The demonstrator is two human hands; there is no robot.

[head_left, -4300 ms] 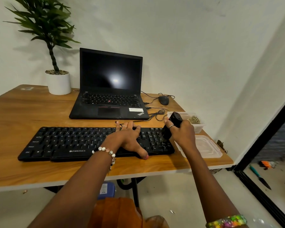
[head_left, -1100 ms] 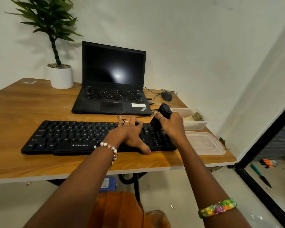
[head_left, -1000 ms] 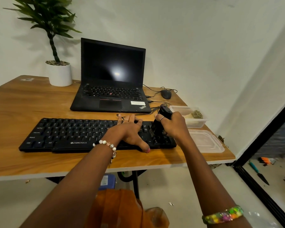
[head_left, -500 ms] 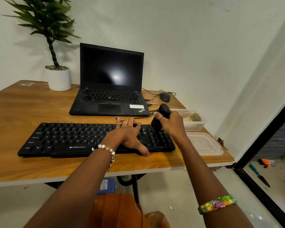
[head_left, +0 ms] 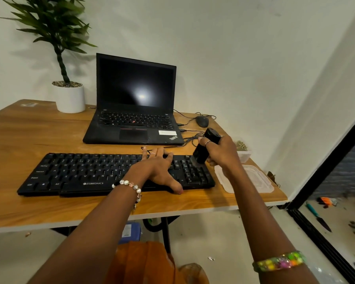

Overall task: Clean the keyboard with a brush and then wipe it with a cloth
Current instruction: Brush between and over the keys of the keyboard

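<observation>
Brushing's underway: right hand grips the brush over the keyboard, flat left hand steadying it, cloth wipe not started.

A matte black plastic keyboard is lying on a warm orange-brown wood-grain table; a white round plant pot is standing behind.

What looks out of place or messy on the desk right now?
Nothing serious on the desk. The keyboard lies flat and roughly square to the edge, left hand steadying it, right hand holding the brush. The container lid lies loose; cables are tangled.
</observation>
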